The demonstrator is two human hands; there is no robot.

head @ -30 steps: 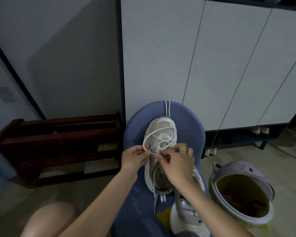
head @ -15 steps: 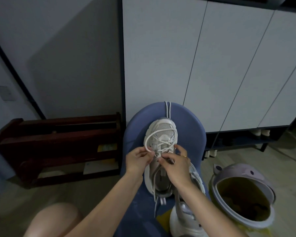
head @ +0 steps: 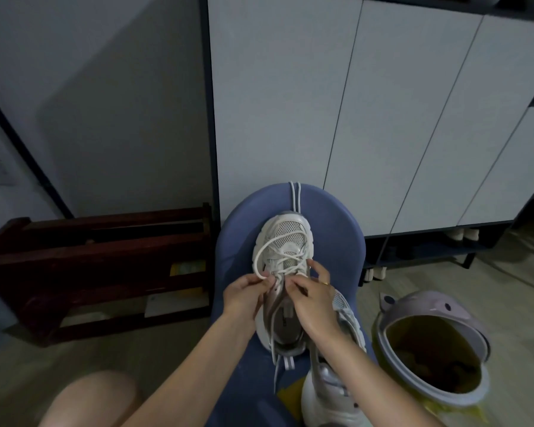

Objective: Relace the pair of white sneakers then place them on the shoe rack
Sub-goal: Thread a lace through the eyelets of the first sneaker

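No text, brand or number can be read anywhere. A dark mark sits on the insole of the white sneaker (head: pixel 282 291), but it is too blurred to make out. A pale paper (head: pixel 164 305) and a yellow item (head: pixel 187 269) lie in the wooden rack (head: pixel 99 257); any print on them is illegible.
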